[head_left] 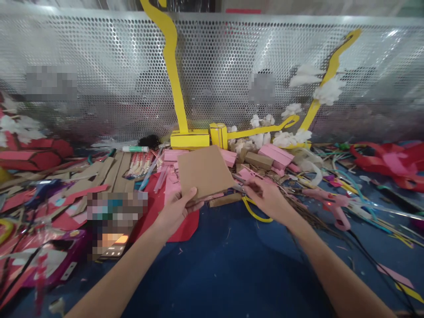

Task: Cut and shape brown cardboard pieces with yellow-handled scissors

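Observation:
My left hand (180,210) grips a flat, nearly square piece of brown cardboard (205,170) by its lower left corner, thumb on top and fingers beneath. At the cardboard's right edge, my right hand (260,192) is closed around scissors (239,189); their grey blades point left, spread around or beside that edge, and the handles are hidden in my fingers. Under and behind the cardboard lie pink paper pieces (170,176) and a red sheet (183,229). A yellow loop (255,214) lies below my right hand.
A pink glue gun (331,203) with a black cord rests at right. Yellow paper stands (190,139) line a perforated metal screen (225,57). Scraps and a lit phone (114,243) clutter the left of the blue tabletop (218,274). A purple case (66,256) lies nearby.

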A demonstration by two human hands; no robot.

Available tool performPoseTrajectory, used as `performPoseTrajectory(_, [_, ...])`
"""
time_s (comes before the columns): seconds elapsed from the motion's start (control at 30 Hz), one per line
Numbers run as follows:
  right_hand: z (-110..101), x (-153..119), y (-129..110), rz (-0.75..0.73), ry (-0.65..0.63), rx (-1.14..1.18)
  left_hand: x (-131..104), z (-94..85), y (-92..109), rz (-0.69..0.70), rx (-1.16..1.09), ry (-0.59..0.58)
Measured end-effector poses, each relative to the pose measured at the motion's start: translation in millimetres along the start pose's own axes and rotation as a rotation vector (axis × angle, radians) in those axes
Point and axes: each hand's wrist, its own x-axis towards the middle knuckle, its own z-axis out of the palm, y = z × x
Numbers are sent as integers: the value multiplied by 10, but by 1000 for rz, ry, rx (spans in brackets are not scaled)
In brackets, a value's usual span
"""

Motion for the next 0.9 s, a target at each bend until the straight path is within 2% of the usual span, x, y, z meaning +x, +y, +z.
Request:
performPoseTrajectory(0.07, [-192, -16, 93, -5, -10, -187, 16, -16, 16, 50, -43, 19])
performPoseTrajectory(0.13, [-291, -42, 186, 3, -53, -338, 40, -43, 12, 88, -94, 34])
performPoseTrajectory(0.3, [-224, -56, 299, 9, -128, -577, 94, -104, -25, 114, -182, 53])
performPoseTrajectory(0.47, [-218, -5, 219, 7, -73, -663, 92, -73, 0, 127, -238, 88])
performPoseTrajectory(0.6, [-322, 34, 88, -30, 23, -653, 76, -42, 43, 136, -303, 103])
performPoseTrajectory(0.7, [-327, 25, 4, -102, 73, -538, 74, -39, 63, 161, -333, 111])
performPoseTrajectory(0.77, [-281, -5, -30, -139, 33, -410, 75, -40, 67, 173, -327, 128])
performPoseTrajectory(0.9, [-132, -76, -54, -89, -169, -153, 64, -32, 54, 195, -263, 134])
